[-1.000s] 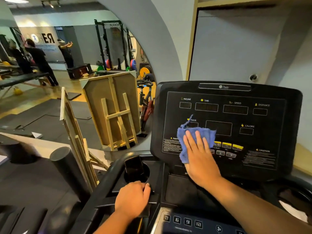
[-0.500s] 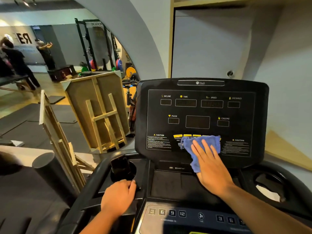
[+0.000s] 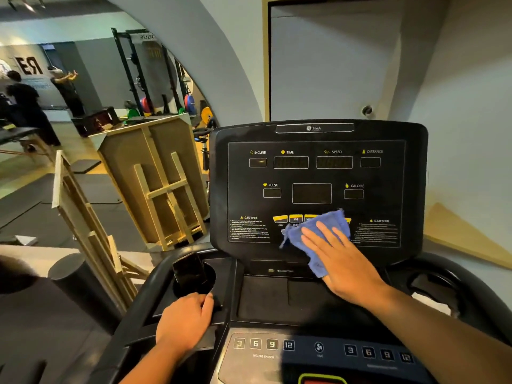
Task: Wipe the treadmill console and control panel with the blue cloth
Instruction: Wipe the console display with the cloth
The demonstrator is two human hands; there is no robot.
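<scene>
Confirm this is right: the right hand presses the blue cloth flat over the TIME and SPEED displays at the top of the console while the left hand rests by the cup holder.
Not quite. In the head view the right hand presses the blue cloth over the yellow buttons low on the console, below the TIME and SPEED displays. The left hand does rest by the cup holder.

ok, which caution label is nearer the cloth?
The right caution label, just beside the cloth; the left caution label sits past the yellow buttons.

One head-worn wide-angle view looks forward and down, close to the black treadmill console [image 3: 318,187] at frame centre, gym mirror upper left.
</scene>
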